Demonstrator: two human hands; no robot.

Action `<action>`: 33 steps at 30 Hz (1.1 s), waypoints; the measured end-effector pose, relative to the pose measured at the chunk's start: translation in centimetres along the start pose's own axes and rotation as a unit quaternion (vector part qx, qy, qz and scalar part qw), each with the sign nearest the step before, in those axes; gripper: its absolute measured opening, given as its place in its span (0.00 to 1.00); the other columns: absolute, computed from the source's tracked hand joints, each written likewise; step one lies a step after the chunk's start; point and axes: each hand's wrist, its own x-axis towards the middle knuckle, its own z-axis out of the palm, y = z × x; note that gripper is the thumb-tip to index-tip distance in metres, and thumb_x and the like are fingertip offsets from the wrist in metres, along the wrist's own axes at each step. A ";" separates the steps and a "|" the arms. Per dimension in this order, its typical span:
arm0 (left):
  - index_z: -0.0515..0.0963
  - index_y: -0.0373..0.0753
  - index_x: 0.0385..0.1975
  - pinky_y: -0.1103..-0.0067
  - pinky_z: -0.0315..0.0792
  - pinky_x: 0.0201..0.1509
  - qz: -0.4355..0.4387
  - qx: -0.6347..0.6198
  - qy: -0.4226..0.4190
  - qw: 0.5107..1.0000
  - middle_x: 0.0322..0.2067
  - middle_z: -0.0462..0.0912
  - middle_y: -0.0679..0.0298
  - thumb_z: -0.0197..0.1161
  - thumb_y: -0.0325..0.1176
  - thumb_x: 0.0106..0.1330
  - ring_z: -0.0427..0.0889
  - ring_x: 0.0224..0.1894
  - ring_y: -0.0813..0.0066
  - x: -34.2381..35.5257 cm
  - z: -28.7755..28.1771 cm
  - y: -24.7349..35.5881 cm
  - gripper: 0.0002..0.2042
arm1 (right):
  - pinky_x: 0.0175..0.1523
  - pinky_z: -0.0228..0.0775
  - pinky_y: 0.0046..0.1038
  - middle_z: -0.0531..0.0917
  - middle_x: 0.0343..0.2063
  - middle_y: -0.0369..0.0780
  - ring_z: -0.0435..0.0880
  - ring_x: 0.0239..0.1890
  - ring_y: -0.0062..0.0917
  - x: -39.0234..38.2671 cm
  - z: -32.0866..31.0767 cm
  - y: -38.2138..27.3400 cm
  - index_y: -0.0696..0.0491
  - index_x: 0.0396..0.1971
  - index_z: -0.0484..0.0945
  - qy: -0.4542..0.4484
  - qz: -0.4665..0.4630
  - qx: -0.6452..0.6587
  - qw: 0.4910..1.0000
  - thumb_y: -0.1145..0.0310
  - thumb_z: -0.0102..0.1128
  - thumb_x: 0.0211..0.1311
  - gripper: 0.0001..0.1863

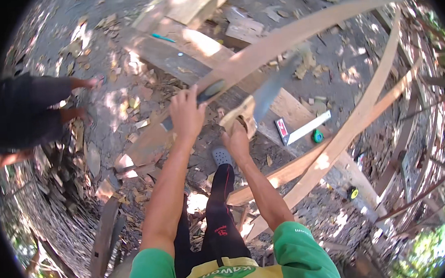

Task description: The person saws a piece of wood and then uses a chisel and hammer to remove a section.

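My left hand (187, 118) is closed on the long pale plank (283, 42) that crosses the upper middle, beside a dark shape (209, 92) I cannot make out. My right hand (236, 134) grips the wooden handle (242, 115) of a handsaw, whose blurred steel blade (275, 86) points up and right, near the plank. Below the blade, a try square (309, 126) and a small green round object (317, 136) lie on a board.
Another person's legs (45, 110) stand at the left. Two long planks (365, 108) cross at the right, over a wider board with a yellow tape measure (354, 193). A teal pen-like item (163, 38) lies on upper boards (151, 48). Leaves and scraps litter the ground.
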 end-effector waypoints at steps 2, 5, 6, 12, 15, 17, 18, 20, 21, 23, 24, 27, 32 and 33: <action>0.81 0.43 0.51 0.59 0.70 0.53 0.053 -0.074 0.042 0.995 0.44 0.80 0.55 0.75 0.37 0.53 0.77 0.50 0.52 0.1 0.3 -0.8 0.23 | 0.61 0.70 0.45 0.81 0.48 0.58 0.79 0.52 0.54 -1.1 -0.9 -1.5 0.65 0.54 0.72 0.013 0.020 -0.041 0.999 0.64 0.70 0.61 0.27; 0.83 0.37 0.38 0.58 0.72 0.53 0.055 -0.076 0.001 0.996 0.44 0.83 0.50 0.65 0.33 0.59 0.79 0.50 0.49 0.1 0.0 -2.8 0.10 | 0.59 0.71 0.41 0.80 0.50 0.51 0.79 0.50 0.41 -3.3 -3.2 -4.5 0.66 0.54 0.73 0.052 0.019 0.058 0.997 0.63 0.70 0.64 0.27; 0.82 0.37 0.35 0.57 0.72 0.53 0.010 -0.123 0.022 0.992 0.41 0.82 0.49 0.61 0.34 0.63 0.79 0.48 0.47 0.2 -0.2 -2.6 0.08 | 0.56 0.72 0.40 0.81 0.46 0.50 0.80 0.46 0.38 -4.0 -4.6 -5.4 0.66 0.52 0.74 0.006 0.062 0.034 0.997 0.62 0.70 0.64 0.26; 0.80 0.39 0.50 0.60 0.69 0.57 -0.006 -0.049 0.000 0.999 0.47 0.80 0.56 0.60 0.35 0.66 0.76 0.54 0.56 1.6 0.8 -1.9 0.15 | 0.48 0.71 0.32 0.81 0.38 0.43 0.77 0.39 0.28 -6.4 -10.2 -8.2 0.63 0.50 0.75 0.065 0.112 0.000 0.992 0.62 0.71 0.66 0.23; 0.76 0.39 0.60 0.59 0.67 0.60 0.007 0.021 0.073 0.997 0.49 0.79 0.60 0.64 0.35 0.65 0.74 0.56 0.60 0.6 2.1 -1.7 0.22 | 0.47 0.71 0.27 0.80 0.39 0.39 0.76 0.39 0.23 -8.5 -12.6 -8.5 0.63 0.50 0.76 0.039 0.070 0.063 0.995 0.65 0.70 0.66 0.20; 0.73 0.39 0.64 0.58 0.65 0.62 0.002 0.056 0.078 0.995 0.49 0.78 0.60 0.68 0.37 0.63 0.74 0.57 0.58 0.0 2.5 -2.1 0.28 | 0.48 0.70 0.24 0.80 0.41 0.38 0.77 0.40 0.21 -9.6 -13.3 -9.2 0.62 0.52 0.74 0.018 0.058 0.092 0.994 0.69 0.70 0.66 0.20; 0.73 0.39 0.64 0.58 0.65 0.62 0.014 0.035 0.048 0.998 0.49 0.78 0.60 0.68 0.37 0.63 0.74 0.57 0.58 -0.2 2.5 -2.3 0.28 | 0.48 0.70 0.24 0.80 0.41 0.38 0.77 0.40 0.21 -10.1 -13.5 -9.7 0.62 0.52 0.74 0.033 0.096 0.070 0.992 0.69 0.70 0.66 0.20; 0.72 0.39 0.65 0.57 0.64 0.64 0.014 0.011 0.043 0.999 0.51 0.77 0.59 0.68 0.38 0.63 0.73 0.58 0.58 -0.1 2.0 -2.6 0.29 | 0.49 0.71 0.24 0.80 0.42 0.39 0.78 0.41 0.21 -10.8 -13.8 -10.9 0.62 0.55 0.72 0.023 0.063 0.159 0.985 0.71 0.69 0.66 0.22; 0.72 0.39 0.65 0.57 0.64 0.64 0.004 0.007 0.017 1.000 0.51 0.77 0.59 0.68 0.38 0.63 0.73 0.58 0.58 0.1 1.5 -2.7 0.29 | 0.49 0.72 0.24 0.80 0.42 0.39 0.79 0.42 0.21 -11.2 -13.9 -11.6 0.62 0.56 0.71 0.031 0.067 0.168 0.983 0.73 0.69 0.66 0.23; 0.72 0.39 0.65 0.56 0.63 0.65 -0.010 0.006 -0.016 1.000 0.53 0.77 0.58 0.68 0.39 0.63 0.73 0.59 0.57 0.4 0.5 -2.6 0.29 | 0.50 0.72 0.24 0.80 0.43 0.40 0.79 0.42 0.22 -12.2 -14.3 -12.9 0.62 0.57 0.71 0.042 0.075 0.134 0.987 0.73 0.69 0.66 0.23; 0.72 0.39 0.65 0.56 0.63 0.65 0.005 0.001 0.016 1.000 0.53 0.77 0.58 0.68 0.39 0.63 0.73 0.59 0.57 0.3 0.0 -2.5 0.29 | 0.50 0.73 0.25 0.81 0.43 0.41 0.80 0.43 0.22 -12.9 -14.3 -13.5 0.62 0.57 0.70 0.039 0.061 0.106 0.992 0.73 0.69 0.66 0.24; 0.71 0.39 0.65 0.56 0.64 0.65 -0.010 -0.038 0.053 0.998 0.55 0.76 0.56 0.68 0.41 0.65 0.73 0.59 0.55 -2.6 -1.5 -2.9 0.29 | 0.46 0.75 0.26 0.78 0.46 0.43 0.79 0.42 0.24 -16.2 -14.8 -14.6 0.62 0.57 0.69 0.015 0.073 0.153 0.985 0.75 0.66 0.66 0.22; 0.71 0.40 0.65 0.60 0.65 0.68 -0.033 -0.126 0.063 0.990 0.57 0.75 0.54 0.67 0.43 0.64 0.71 0.62 0.51 -18.7 -5.5 -8.1 0.30 | 0.47 0.74 0.33 0.72 0.50 0.42 0.76 0.42 0.27 -22.8 -15.5 -16.5 0.59 0.58 0.67 -0.160 -0.093 0.018 0.983 0.69 0.67 0.62 0.27; 0.71 0.41 0.66 0.60 0.65 0.69 -0.071 -0.128 0.022 0.989 0.57 0.75 0.54 0.67 0.43 0.64 0.71 0.62 0.51 -23.0 -6.4 -9.8 0.30 | 0.48 0.73 0.37 0.74 0.45 0.42 0.76 0.41 0.30 -23.9 -15.6 -17.1 0.58 0.56 0.68 -0.183 -0.127 0.007 0.975 0.66 0.69 0.60 0.27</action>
